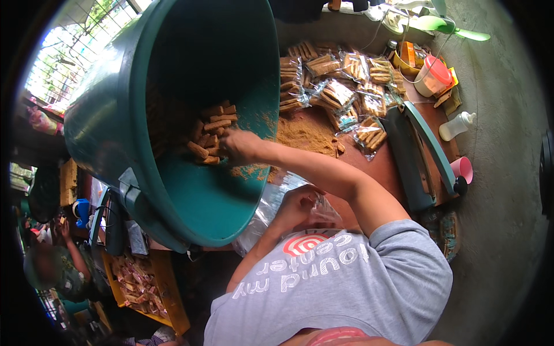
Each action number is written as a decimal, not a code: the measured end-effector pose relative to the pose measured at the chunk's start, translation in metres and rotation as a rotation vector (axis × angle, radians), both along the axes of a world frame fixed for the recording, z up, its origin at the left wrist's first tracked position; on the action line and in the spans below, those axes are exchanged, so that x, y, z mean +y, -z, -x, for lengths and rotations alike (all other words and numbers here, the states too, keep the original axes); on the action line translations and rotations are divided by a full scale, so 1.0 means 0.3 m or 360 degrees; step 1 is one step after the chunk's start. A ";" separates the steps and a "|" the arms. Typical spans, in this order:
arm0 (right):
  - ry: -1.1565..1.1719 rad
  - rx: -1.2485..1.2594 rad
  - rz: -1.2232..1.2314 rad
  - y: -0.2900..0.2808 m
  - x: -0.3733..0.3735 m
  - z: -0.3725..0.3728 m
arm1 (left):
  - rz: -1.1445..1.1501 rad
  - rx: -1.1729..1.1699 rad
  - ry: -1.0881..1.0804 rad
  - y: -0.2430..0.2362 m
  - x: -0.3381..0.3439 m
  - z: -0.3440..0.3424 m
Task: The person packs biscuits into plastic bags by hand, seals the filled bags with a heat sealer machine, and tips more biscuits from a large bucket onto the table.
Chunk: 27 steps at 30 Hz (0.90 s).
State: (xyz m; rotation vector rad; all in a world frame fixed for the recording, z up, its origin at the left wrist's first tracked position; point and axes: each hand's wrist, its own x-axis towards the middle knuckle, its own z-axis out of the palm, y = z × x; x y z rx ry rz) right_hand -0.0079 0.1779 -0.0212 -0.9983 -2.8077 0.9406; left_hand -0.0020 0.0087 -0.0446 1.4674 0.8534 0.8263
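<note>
Head view: brown sticks (214, 124) lie inside my tipped green tub (199, 213), at left, and my right hand (241, 147) is right at them, fingers too hidden to tell their grip. My left hand (297, 202), nearer me, grasps a clear bag (326, 213); best, I reckon, keep its mouth wide and lift sticks unbroken. Pale lettering (287, 282) crosses my grey shirt (352, 305).

The bare right arm (326, 168) reaches out leftward, bent at the elbow, its right hand (242, 147) blurred and its grip unclear, while the bare left forearm (259, 249) angles up to the loosely curled left hand (298, 203), held closer in.
</note>
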 end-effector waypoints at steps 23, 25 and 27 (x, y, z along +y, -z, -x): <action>0.0743 0.0757 -0.0219 0.058 -0.068 -0.450 | -0.0188 -0.0244 0.0208 -0.007 -0.024 -0.032; 0.0955 0.0802 -0.0102 0.072 -0.056 -0.516 | -0.0165 -0.0240 0.0205 -0.009 -0.022 -0.038; 0.1042 0.0658 -0.0085 0.058 -0.069 -0.581 | -0.0145 -0.0250 0.0226 -0.018 -0.022 -0.035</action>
